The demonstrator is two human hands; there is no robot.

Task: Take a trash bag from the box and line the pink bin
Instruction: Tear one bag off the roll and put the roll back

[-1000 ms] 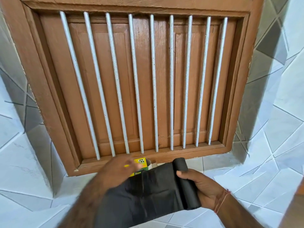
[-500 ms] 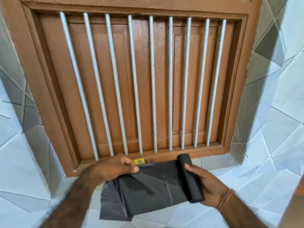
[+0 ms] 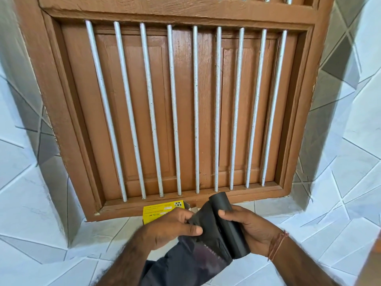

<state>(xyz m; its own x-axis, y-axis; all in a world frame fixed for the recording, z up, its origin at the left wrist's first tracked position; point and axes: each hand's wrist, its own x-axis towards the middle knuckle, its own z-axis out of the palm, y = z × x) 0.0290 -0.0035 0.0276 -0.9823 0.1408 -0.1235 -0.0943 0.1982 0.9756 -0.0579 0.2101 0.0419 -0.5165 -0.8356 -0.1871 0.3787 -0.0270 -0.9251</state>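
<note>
1. Our right hand [image 3: 250, 230] is wrapped around a black roll of trash bags [image 3: 231, 226]. The fingers curl tight over it and the thumb presses on top.
2. Our left hand [image 3: 171, 227] pinches the loose trash bag [image 3: 193, 263] where it comes off the roll. The thumb and fingers are squeezed together on the thin black plastic.
3. The loose bag hangs down between our two arms, out of the bottom of the picture.
4. The yellow box [image 3: 159, 210] lies on the tiled ledge [image 3: 288, 221], just behind our left hand. Our hand hides part of it. One end flap looks open.
5. Behind the box is a brown wooden window [image 3: 206, 11] with white bars [image 3: 195, 110] standing up and down.
6. We wear a red thread [image 3: 277, 243] on our right wrist.
7. We cannot see the pink bin.
</note>
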